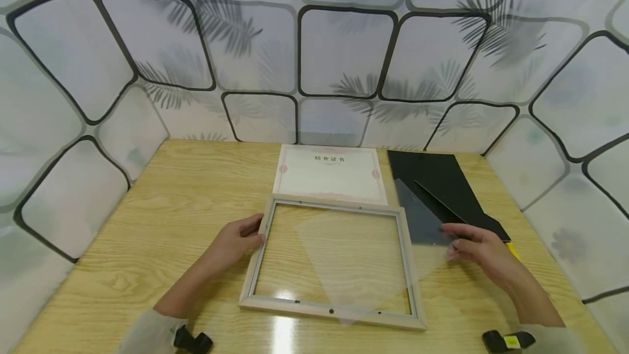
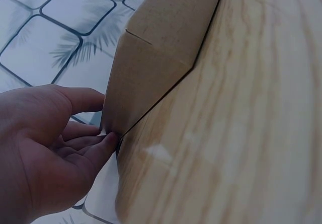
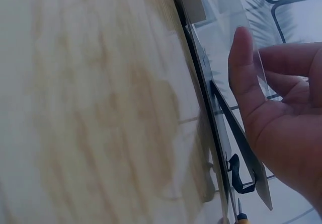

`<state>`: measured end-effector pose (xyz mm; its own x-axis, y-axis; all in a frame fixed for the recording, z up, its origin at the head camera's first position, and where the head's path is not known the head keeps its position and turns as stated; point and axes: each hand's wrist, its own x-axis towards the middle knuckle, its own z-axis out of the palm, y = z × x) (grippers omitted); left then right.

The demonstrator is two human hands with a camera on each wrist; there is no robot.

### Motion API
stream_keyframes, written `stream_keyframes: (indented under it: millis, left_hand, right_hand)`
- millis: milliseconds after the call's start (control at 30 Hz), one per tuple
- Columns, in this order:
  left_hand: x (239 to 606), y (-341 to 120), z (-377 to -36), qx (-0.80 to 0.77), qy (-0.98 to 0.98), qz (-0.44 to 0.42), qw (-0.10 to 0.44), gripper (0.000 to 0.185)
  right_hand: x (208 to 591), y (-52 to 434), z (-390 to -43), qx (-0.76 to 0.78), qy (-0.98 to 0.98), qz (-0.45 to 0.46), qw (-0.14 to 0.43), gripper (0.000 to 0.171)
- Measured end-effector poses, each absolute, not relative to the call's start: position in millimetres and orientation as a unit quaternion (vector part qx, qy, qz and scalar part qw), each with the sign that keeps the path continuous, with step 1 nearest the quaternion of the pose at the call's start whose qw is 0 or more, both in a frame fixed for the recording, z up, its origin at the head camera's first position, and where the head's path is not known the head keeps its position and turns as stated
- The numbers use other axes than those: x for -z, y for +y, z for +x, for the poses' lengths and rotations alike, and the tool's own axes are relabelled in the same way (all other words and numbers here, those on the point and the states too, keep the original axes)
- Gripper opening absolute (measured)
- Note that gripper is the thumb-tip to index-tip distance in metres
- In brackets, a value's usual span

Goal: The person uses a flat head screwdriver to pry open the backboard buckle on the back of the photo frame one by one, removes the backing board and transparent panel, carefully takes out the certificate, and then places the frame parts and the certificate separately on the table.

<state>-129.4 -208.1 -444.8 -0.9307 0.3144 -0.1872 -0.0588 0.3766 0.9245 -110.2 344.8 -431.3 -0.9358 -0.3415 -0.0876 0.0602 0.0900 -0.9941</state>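
Fingers of the left hand (image 1: pixel 236 239) pinch the pale wooden frame (image 1: pixel 331 310) flat on the grained worktop (image 1: pixel 162 206) — the right hand (image 1: pixel 479 247) grips a clear, tilted sheet (image 1: pixel 363 255) over it.

Certificate (image 1: pixel 330 175) behind frame (image 1: pixel 332 259), backing board (image 1: pixel 439 184) to its right

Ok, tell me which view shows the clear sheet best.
The head view: the clear sheet shows whole, lying askew over the frame, pinched at its right corner by the right hand. The right wrist view shows only its edge by the thumb. The left wrist view shows none of it, just the frame corner.
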Motion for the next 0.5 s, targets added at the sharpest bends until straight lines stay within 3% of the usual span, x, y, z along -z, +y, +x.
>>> stream_keyframes:
  millis: [500]
  left_hand:
    - [443.4,-209.8,-129.3,-0.544,0.817,0.087,0.17,0.069]
  right_hand:
    - [429.0,345.3,-111.0,0.627,0.745,-0.096,0.208,0.042]
